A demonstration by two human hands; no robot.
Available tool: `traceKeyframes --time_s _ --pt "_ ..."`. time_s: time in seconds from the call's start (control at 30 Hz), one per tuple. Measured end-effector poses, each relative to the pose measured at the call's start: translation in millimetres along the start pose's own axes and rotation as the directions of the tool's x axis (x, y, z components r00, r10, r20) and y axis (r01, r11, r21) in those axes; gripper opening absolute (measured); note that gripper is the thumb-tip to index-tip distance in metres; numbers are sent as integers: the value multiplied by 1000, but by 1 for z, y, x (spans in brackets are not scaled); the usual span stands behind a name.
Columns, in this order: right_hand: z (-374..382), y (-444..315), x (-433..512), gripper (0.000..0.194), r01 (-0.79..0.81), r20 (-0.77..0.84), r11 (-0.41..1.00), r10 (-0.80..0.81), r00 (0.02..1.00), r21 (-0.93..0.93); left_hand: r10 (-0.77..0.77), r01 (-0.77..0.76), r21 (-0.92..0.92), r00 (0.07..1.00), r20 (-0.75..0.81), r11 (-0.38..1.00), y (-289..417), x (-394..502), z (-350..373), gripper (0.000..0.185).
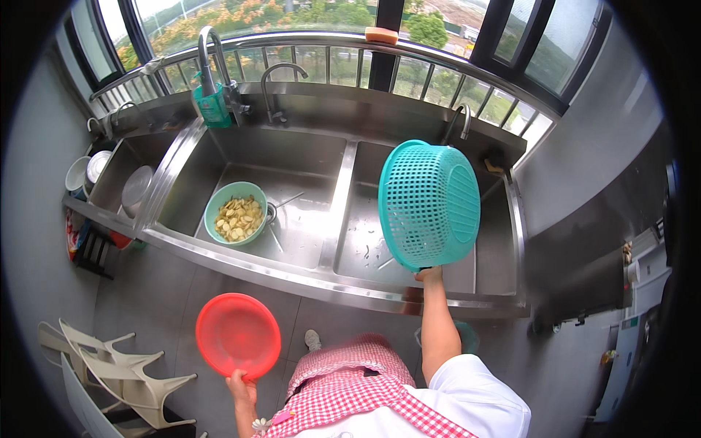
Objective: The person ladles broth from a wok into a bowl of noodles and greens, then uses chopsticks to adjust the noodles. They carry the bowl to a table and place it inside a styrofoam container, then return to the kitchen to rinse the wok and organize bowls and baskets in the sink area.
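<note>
My left hand [242,383] grips the rim of a red plastic basin [238,335], held over the floor in front of the sink. My right hand [429,274] holds a turquoise plastic colander [428,205] by its rim, tipped on its side above the right sink basin [358,241]; most of my fingers are hidden behind it. In the middle sink basin [306,219] stands a light green bowl [211,203] of pale sliced food pieces [239,219], beside the drain. Water drops lie on the right basin's floor.
Curved faucets [266,87] rise along the sink's back edge, near a green soap bottle [212,107]. A sponge [381,35] rests on the window rail. Bowls [98,166] and a small sink with a round lid-like item [137,189] are at left. Beige chairs [123,378] stand at lower left.
</note>
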State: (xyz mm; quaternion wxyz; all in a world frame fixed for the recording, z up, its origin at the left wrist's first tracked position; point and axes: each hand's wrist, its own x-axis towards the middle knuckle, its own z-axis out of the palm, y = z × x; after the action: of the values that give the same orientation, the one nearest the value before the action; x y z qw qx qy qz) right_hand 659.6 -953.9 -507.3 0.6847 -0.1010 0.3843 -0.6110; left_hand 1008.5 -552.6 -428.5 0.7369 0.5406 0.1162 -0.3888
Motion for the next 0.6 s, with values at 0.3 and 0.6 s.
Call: traceKeyframes --time_s 0.3,0.6 --pt "-2 21 5 38 -74 -258 995 55 965 -65 -33 29 47 996 80 998 41 56 24 34" --pt "18 37 10 42 -130 -387 985 163 908 111 -47 43 63 997 65 997 44 53 43 35"
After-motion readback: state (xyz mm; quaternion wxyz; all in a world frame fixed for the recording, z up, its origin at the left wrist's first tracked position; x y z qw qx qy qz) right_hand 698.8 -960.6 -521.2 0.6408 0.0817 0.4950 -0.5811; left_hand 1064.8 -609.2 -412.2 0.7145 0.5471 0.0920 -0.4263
